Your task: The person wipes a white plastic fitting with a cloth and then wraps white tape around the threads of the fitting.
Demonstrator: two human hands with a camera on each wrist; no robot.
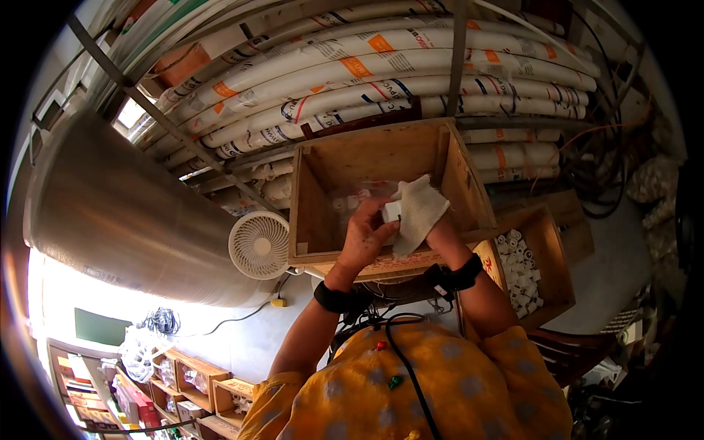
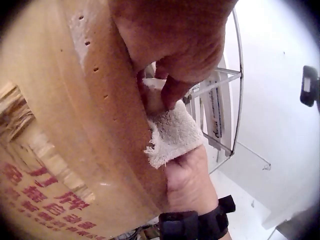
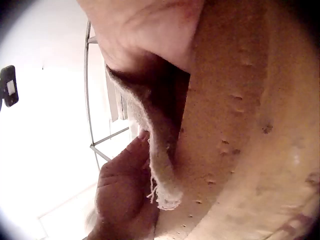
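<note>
Over a wooden box (image 1: 367,259), my left hand (image 1: 364,238) pinches a small white plastic piece (image 1: 393,213) between thumb and fingers. A pale, frayed cloth (image 1: 422,213) lies against that piece on its right side. My right hand (image 1: 442,236) holds the cloth from beneath, most of its fingers hidden by the fabric. In the left wrist view the cloth (image 2: 177,132) drapes over the right hand, below the left thumb and fingers. The right wrist view shows the cloth's ragged edge (image 3: 167,195) beside the box's wooden rim. Inside the box, white pieces (image 1: 352,199) lie in clear plastic.
A white fan (image 1: 259,245) stands left of the box. At the right, a second wooden box (image 1: 561,275) holds many white pipe fittings (image 1: 517,271). Long wrapped white pipes (image 1: 352,66) lie on a metal rack behind. A large metal cylinder (image 1: 132,213) is at the left.
</note>
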